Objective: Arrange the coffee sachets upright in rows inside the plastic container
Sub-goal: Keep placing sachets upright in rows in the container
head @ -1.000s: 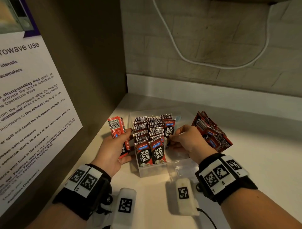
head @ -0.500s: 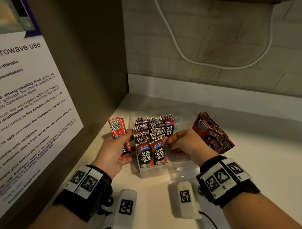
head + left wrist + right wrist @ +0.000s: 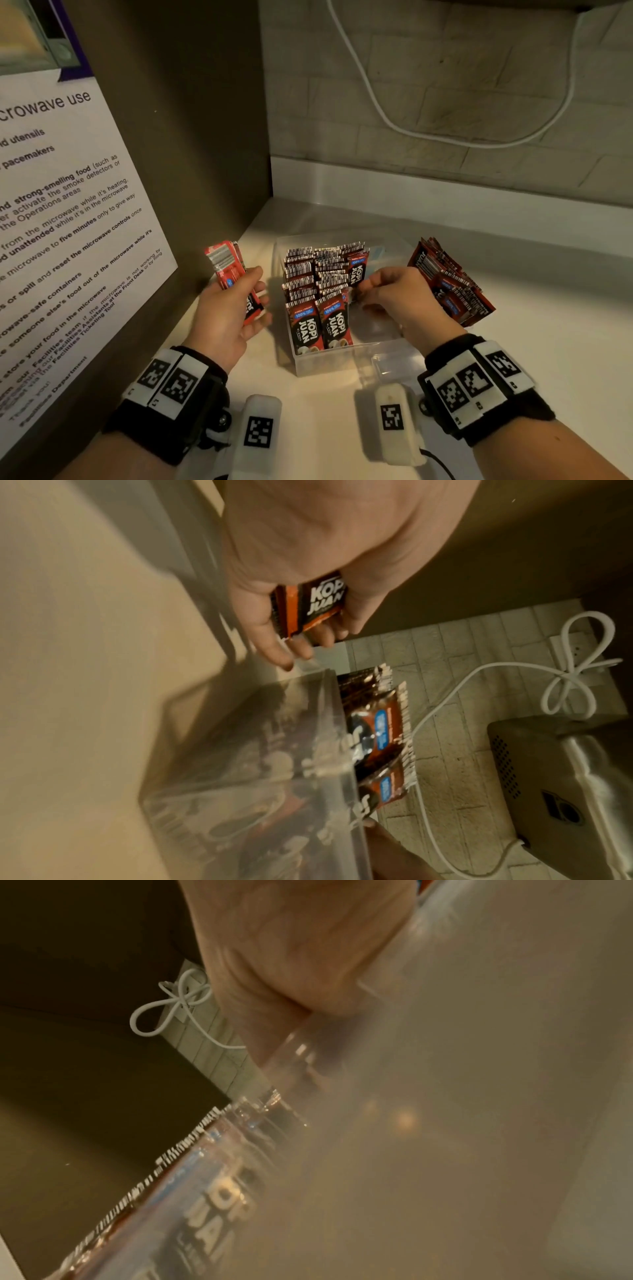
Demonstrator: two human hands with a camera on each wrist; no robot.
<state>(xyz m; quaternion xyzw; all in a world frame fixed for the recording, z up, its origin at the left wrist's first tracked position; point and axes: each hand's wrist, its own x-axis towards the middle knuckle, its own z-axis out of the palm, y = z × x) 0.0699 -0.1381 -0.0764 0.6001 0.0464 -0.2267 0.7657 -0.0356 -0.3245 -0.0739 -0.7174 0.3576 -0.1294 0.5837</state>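
Observation:
A clear plastic container (image 3: 342, 365) stands on the pale counter, holding two full rows of upright red-and-black coffee sachets (image 3: 317, 284); a third row starts with one sachet (image 3: 358, 272) at the back. My right hand (image 3: 397, 296) is inside the container's empty right part, its curled fingertips pinching that sachet's right edge. My left hand (image 3: 222, 315) hovers left of the container and grips a stack of sachets (image 3: 227, 265), also seen as the stack (image 3: 308, 601) in the left hand (image 3: 308, 542). The right wrist view shows only my palm (image 3: 291, 947) and the blurred container wall (image 3: 445, 1096).
A loose pile of sachets (image 3: 452, 282) leans right of the container. A brown side panel with a microwave notice (image 3: 68, 212) closes the left. A tiled wall with a white cable (image 3: 394, 120) is behind. A grey appliance (image 3: 548, 777) sits overhead.
My right hand's fingertips have shifted slightly at the third-row sachet. The left hand keeps its stack in about the same place.

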